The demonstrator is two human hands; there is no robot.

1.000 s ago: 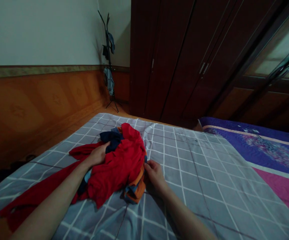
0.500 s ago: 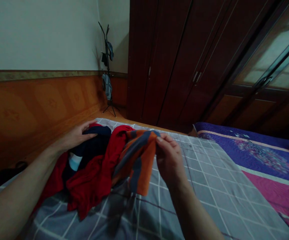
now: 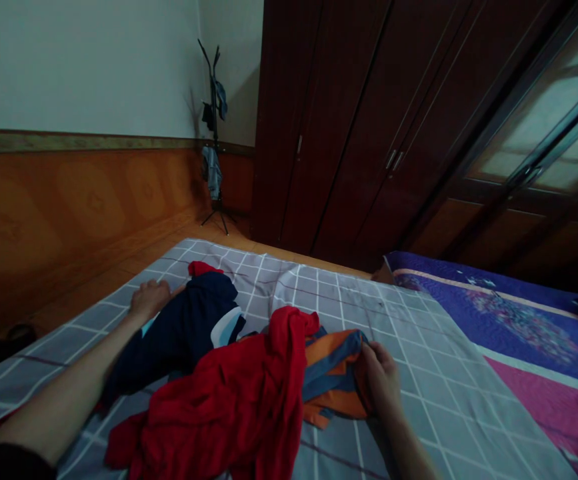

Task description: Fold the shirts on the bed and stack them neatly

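Note:
My right hand (image 3: 379,381) pinches the edge of an orange and blue-grey striped garment (image 3: 331,373), low over the bed. A crumpled red garment (image 3: 229,400) lies against the stripes and covers part of them. Left of it is a navy garment (image 3: 181,327) with a white and light-blue patch. At its far left edge, my left hand (image 3: 151,298) is closed on the navy cloth, its fingertips partly hidden. A bit of red cloth (image 3: 203,269) shows beyond the navy one.
A grey bedsheet with white checks (image 3: 419,360) lies under the clothes. On the right is a purple and pink bedspread (image 3: 509,313). A coat rack (image 3: 215,133) stands in the corner beside a dark wooden wardrobe (image 3: 339,133). The bed's far edge drops to a wooden floor (image 3: 169,241).
My right hand has drawn the striped garment right and nearer, and the red garment has shifted the same way. My left hand has gone from open on the clothes to closed at the navy garment's edge.

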